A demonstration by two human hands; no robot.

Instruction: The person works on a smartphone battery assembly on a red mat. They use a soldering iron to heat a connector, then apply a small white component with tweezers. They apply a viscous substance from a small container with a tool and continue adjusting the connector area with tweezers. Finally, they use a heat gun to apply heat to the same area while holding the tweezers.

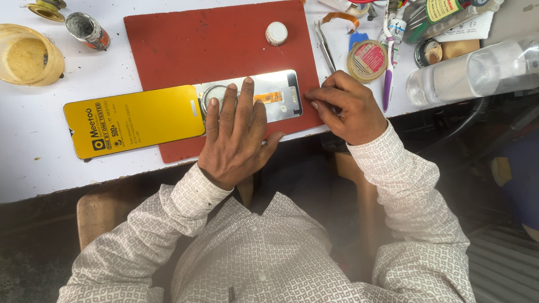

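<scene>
A silver phone display panel (279, 93) lies face down on a red mat (213, 45) at the table's near edge. My left hand (236, 134) presses flat on the panel, fingers spread, over a small round part and an orange flex cable (268, 97). My right hand (345, 106) has its fingers curled, the fingertips touching the panel's right end. A yellow screen-shaped sheet (135, 120) lies to the left, its right end next to the panel.
On the white table: a white round cap (276, 33) on the mat, tweezers (324, 45), a round tape roll (366, 60), a purple-handled toothbrush (388, 73), a clear plastic bottle (477, 73), a yellow bowl (28, 56), a small tin (87, 31).
</scene>
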